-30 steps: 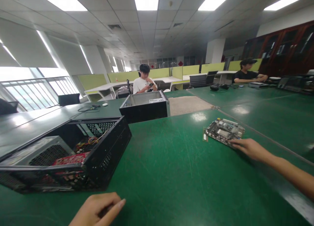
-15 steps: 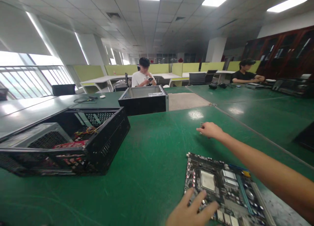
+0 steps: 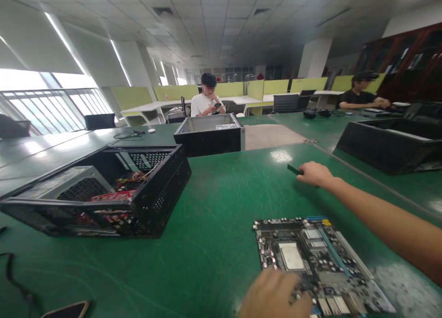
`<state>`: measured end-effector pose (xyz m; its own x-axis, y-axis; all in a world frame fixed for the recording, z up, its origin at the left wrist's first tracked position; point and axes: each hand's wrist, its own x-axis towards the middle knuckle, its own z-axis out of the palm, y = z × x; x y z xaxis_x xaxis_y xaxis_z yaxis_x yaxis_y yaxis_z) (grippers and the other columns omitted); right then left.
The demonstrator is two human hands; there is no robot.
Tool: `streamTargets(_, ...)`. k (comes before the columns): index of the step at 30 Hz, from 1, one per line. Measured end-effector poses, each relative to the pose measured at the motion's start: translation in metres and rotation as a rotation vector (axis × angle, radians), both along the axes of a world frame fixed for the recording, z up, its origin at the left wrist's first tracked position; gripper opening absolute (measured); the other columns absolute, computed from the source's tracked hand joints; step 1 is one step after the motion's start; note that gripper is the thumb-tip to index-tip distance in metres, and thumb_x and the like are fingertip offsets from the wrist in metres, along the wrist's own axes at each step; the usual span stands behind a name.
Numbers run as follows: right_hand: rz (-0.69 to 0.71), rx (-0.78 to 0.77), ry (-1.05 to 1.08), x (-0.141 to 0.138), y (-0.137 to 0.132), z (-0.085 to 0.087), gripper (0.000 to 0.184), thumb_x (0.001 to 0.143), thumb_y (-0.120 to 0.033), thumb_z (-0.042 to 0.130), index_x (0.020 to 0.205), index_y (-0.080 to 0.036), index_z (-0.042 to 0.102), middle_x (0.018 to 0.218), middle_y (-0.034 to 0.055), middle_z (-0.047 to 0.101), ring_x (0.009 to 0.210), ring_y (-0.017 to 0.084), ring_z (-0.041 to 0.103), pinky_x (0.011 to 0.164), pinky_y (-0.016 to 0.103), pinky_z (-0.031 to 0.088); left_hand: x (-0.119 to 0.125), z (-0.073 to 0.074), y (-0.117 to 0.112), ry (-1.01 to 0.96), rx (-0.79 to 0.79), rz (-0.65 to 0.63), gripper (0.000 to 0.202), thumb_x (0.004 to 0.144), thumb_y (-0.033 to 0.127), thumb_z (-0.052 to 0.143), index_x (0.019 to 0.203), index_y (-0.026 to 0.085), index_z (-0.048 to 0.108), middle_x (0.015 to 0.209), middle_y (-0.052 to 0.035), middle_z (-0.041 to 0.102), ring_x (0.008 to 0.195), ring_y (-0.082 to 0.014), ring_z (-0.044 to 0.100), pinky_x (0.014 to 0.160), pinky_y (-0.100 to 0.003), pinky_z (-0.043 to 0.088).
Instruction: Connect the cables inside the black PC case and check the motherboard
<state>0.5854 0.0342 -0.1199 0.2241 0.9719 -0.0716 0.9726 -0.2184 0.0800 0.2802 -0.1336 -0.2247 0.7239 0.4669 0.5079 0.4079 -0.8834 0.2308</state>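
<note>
A motherboard (image 3: 331, 281) lies flat on the green table at the lower right, its pale square processor (image 3: 292, 256) facing up. My left hand (image 3: 276, 294), blurred, is over the board's near left corner. Its fingers are bent and the thumb stands apart; I see nothing held in it, and cannot tell if it touches the board. Beyond the board, my right hand (image 3: 315, 174) is closed on one end of a thin dark stick (image 3: 294, 169), which looks like a RAM stick. The stick points left, just above the tabletop; the fingers hide its other end.
An open black computer case (image 3: 165, 196) with parts inside lies on the left. Another open case (image 3: 209, 140) stands at the back, and a black case (image 3: 390, 147) at the right. A phone-like object (image 3: 67, 310) lies front left. Two people sit beyond the table.
The view has turned and shifted, bringing the right-hand case fully in. The dark stick now shows from my right hand. My left fingers, spread before, are more bent.
</note>
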Motion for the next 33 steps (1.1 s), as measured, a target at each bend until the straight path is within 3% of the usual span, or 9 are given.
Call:
streamTargets(1,0.094,-0.001,0.014,-0.006,-0.016,0.006,0.028,0.079,-0.035,0.052,0.094,-0.018,0.069,0.095,0.0108,0.067,0.090,0.024,0.062,0.077,0.031,0.045,-0.003,0.024,0.012,0.055,-0.075,-0.056,0.029,0.083,0.041,0.063,0.103,0.022,0.058,0.108,-0.0031,0.063,0.092,-0.0225,0.060,0.078,-0.035,0.052)
streamTargets(3,0.367,-0.025,0.055,-0.024,-0.050,0.014,0.021,0.079,-0.034,0.052,0.088,-0.024,0.068,0.090,0.0033,0.067,0.087,0.019,0.061,0.077,0.026,0.042,-0.008,0.065,0.039,0.025,-0.202,0.139,0.050,0.080,0.032,0.067,0.124,0.020,0.047,0.125,-0.0084,0.053,0.110,-0.0263,0.050,0.094,-0.042,0.045)
streamTargets(4,0.512,-0.041,0.073,-0.035,-0.066,0.016,0.018,0.079,-0.033,0.053,0.085,-0.024,0.068,0.087,0.0018,0.066,0.084,0.017,0.060,0.074,0.025,0.041,-0.009,0.078,0.051,0.045,-0.220,0.171,0.059,0.079,0.032,0.069,0.129,0.019,0.042,0.129,-0.0096,0.049,0.113,-0.0275,0.046,0.095,-0.043,0.043)
streamTargets(6,0.726,-0.055,0.081,-0.057,-0.092,0.013,0.015,0.078,-0.028,0.054,0.078,-0.023,0.068,0.081,0.0021,0.064,0.076,0.017,0.059,0.065,0.025,0.039,-0.006,0.089,0.070,0.114,-0.224,0.195,0.055,0.080,0.031,0.067,0.129,0.020,0.043,0.124,-0.0083,0.051,0.111,-0.0268,0.046,0.092,-0.042,0.043)
streamTargets(10,0.772,-0.026,0.087,-0.084,-0.106,-0.003,0.016,0.079,-0.024,0.051,0.077,-0.021,0.067,0.080,0.0035,0.062,0.073,0.017,0.059,0.060,0.025,0.036,0.009,0.073,0.087,0.306,-0.202,0.145,0.010,0.089,0.027,0.055,0.095,0.020,0.061,0.093,-0.0044,0.062,0.092,-0.0235,0.053,0.079,-0.036,0.044)
streamTargets(15,0.732,-0.015,0.204,-0.081,-0.099,-0.019,0.020,0.077,-0.020,0.051,0.090,-0.021,0.066,0.089,0.0043,0.062,0.085,0.018,0.059,0.071,0.026,0.040,0.010,0.057,0.096,0.298,-0.239,0.199,0.013,0.089,0.022,0.051,0.089,0.020,0.064,0.088,-0.0042,0.064,0.087,-0.0211,0.056,0.078,-0.032,0.044)
streamTargets(26,0.574,0.030,0.271,-0.074,-0.110,-0.034,0.021,0.079,-0.022,0.053,0.096,-0.019,0.066,0.093,0.0066,0.063,0.090,0.021,0.058,0.078,0.033,0.045,0.001,0.059,0.100,0.335,-0.231,0.203,0.012,0.087,0.024,0.053,0.090,0.021,0.064,0.088,-0.0047,0.066,0.087,-0.0225,0.058,0.077,-0.033,0.045)
streamTargets(29,0.487,0.154,0.287,-0.076,-0.126,-0.032,0.034,0.082,-0.030,0.053,0.113,-0.018,0.062,0.107,0.0105,0.062,0.100,0.025,0.056,0.087,0.040,0.045,0.001,0.057,0.101,0.305,-0.250,0.205,0.012,0.085,0.025,0.054,0.093,0.022,0.063,0.089,-0.0044,0.066,0.088,-0.0227,0.058,0.076,-0.033,0.046)
streamTargets(33,0.431,0.263,0.304,-0.092,-0.169,-0.028,0.049,0.087,-0.041,0.049,0.129,-0.017,0.053,0.132,0.0123,0.052,0.118,0.028,0.048,0.101,0.047,0.040,0.001,0.058,0.100,0.269,-0.262,0.193,0.013,0.083,0.025,0.059,0.095,0.022,0.063,0.090,-0.0038,0.066,0.088,-0.0229,0.058,0.077,-0.033,0.047)
